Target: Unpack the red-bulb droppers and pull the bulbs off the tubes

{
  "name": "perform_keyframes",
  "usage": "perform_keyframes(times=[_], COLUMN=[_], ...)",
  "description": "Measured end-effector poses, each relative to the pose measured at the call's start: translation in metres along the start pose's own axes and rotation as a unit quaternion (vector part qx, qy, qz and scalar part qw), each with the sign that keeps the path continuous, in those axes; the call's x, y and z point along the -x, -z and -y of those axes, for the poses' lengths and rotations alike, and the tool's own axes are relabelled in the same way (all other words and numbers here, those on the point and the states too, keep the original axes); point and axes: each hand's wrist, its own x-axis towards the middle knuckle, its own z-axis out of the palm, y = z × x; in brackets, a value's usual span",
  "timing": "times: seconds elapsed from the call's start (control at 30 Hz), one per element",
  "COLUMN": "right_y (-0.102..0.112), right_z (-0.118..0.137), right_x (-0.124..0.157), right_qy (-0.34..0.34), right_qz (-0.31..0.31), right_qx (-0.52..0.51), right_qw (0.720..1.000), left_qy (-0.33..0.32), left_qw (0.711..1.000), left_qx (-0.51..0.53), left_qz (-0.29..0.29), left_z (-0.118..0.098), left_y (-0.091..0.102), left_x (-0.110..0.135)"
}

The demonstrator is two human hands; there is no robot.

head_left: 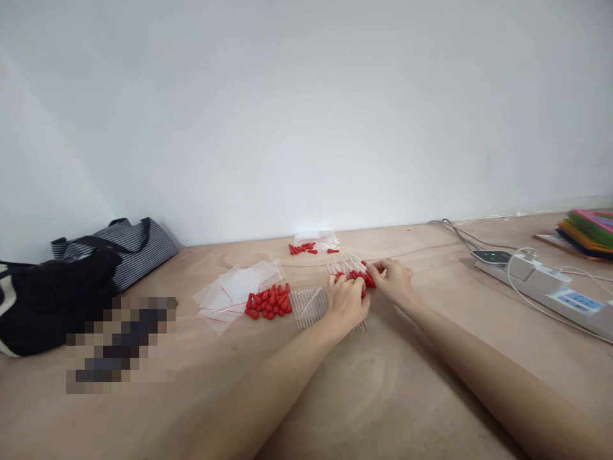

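A row of droppers with thin clear tubes and red rubber bulbs (355, 275) lies in the middle of the table. My left hand (345, 299) curls its fingers over the near side of these bulbs; its fingertips are partly hidden. At the right end of the row, my right hand (391, 280) has thumb and fingers closed on the bulb end of the droppers. Left of my left hand, bare clear glass tubes (306, 308) lie side by side, with one across the top. Next to them is a heap of loose red rubber bulbs (271, 303).
Clear zip bags (234, 291) are spread left of the bulbs. Farther back lie more red-bulbed droppers (301, 248) beside another bag (315, 238). A black bag (57, 306) and a striped bag (153, 246) stand left. A power strip (550, 291) with cables and colourful folders (591, 230) are right.
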Motion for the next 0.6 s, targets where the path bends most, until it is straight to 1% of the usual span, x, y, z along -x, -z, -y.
perform_keyframes(times=[0.07, 0.13, 0.2, 0.27, 0.33, 0.43, 0.53, 0.57, 0.6], right_y=[0.003, 0.005, 0.007, 0.007, 0.003, -0.009, -0.021, -0.022, -0.023], right_z=[-0.002, -0.002, 0.000, 0.007, 0.018, 0.038, 0.050, 0.052, 0.052], right_x=[0.000, 0.001, 0.005, 0.013, 0.026, 0.048, 0.065, 0.068, 0.071], right_qy=[-0.002, 0.003, 0.015, 0.039, 0.083, 0.180, 0.259, 0.277, 0.293], right_qz=[-0.009, -0.023, -0.038, -0.050, -0.053, -0.034, -0.020, -0.022, -0.029], right_qx=[-0.016, -0.030, -0.046, -0.055, -0.050, -0.032, -0.028, -0.025, -0.019], right_qw=[1.000, 0.999, 0.998, 0.996, 0.994, 0.983, 0.965, 0.960, 0.956], left_qy=[0.015, 0.025, 0.041, 0.069, 0.096, 0.122, 0.160, 0.170, 0.169], left_qw=[1.000, 1.000, 0.999, 0.993, 0.976, 0.946, 0.917, 0.913, 0.921], left_qx=[-0.001, -0.003, 0.016, 0.094, 0.194, 0.301, 0.366, 0.370, 0.349], left_qz=[0.002, 0.001, -0.014, -0.031, -0.031, -0.009, -0.017, -0.025, -0.034], left_z=[-0.004, -0.002, 0.003, 0.011, 0.020, 0.032, 0.043, 0.047, 0.051], left_y=[-0.006, -0.006, 0.000, 0.009, 0.018, 0.026, 0.030, 0.031, 0.034], left_x=[-0.008, -0.008, -0.004, 0.004, 0.013, 0.026, 0.038, 0.043, 0.047])
